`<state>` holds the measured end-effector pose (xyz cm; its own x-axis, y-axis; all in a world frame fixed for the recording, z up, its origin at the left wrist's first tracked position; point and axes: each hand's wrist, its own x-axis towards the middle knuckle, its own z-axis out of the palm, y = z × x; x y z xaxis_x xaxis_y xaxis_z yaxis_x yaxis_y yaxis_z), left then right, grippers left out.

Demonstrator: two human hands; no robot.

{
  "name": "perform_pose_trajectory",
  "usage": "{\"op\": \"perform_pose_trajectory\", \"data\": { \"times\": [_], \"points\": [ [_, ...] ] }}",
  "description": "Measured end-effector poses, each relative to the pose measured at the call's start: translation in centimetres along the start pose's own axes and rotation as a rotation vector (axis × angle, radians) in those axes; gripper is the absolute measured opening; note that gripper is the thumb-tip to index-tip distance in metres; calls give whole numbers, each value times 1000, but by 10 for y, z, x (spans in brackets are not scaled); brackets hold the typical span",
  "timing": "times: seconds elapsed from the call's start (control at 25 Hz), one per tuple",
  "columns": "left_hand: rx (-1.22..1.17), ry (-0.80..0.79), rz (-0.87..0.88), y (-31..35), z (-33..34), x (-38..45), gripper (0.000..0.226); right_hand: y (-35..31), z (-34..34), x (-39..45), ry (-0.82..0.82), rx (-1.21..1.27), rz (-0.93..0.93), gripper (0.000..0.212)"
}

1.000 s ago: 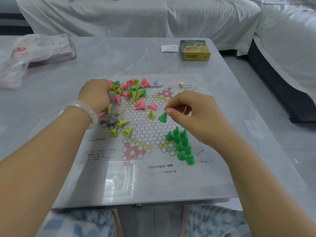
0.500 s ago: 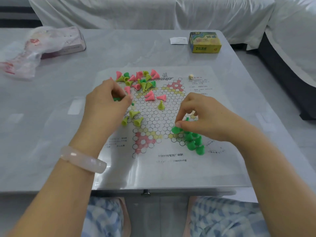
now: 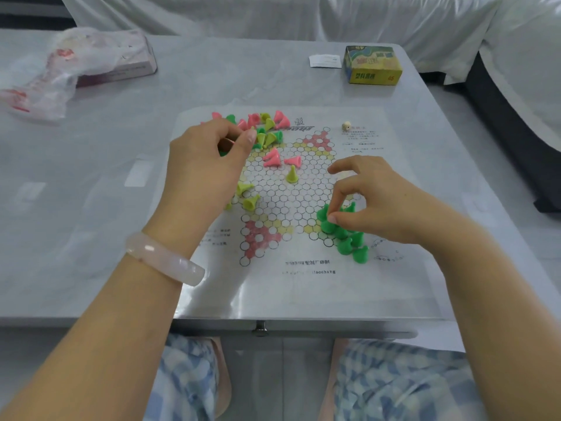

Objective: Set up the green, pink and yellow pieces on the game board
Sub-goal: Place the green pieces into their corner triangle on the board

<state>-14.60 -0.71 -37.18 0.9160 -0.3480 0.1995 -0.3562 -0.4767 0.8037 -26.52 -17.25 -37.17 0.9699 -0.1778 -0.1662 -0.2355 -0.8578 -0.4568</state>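
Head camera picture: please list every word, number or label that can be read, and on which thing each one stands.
"45": on the front face of the yellow box, at the right; the characters beside it are too blurred to read.
Game board: the print near the bottom edge, the title at the top and the small text blocks are too blurred to read.
White paper slip: print too small.
Pink box under the plastic bag: no legible text.

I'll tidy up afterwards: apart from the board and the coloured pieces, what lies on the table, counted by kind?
Yellow-green box: 1
Paper slip: 1
Die: 1
Pink box in plastic bag: 1
Total: 4
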Motion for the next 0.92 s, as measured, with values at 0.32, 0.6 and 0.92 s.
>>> {"op": "perform_pose_trajectory", "data": {
  "times": [0.32,0.6,0.92],
  "points": [
    [25,-33,1,2,2,-2,16,1,3,3,-9,0,-8,12],
    [45,-99,-39,3,4,-3,15,2,2,2,-43,-8,-22,10],
    [-140,-374,-141,16,13,-15,23,-6,0,2,233,212,-114,11]
  ]
}}
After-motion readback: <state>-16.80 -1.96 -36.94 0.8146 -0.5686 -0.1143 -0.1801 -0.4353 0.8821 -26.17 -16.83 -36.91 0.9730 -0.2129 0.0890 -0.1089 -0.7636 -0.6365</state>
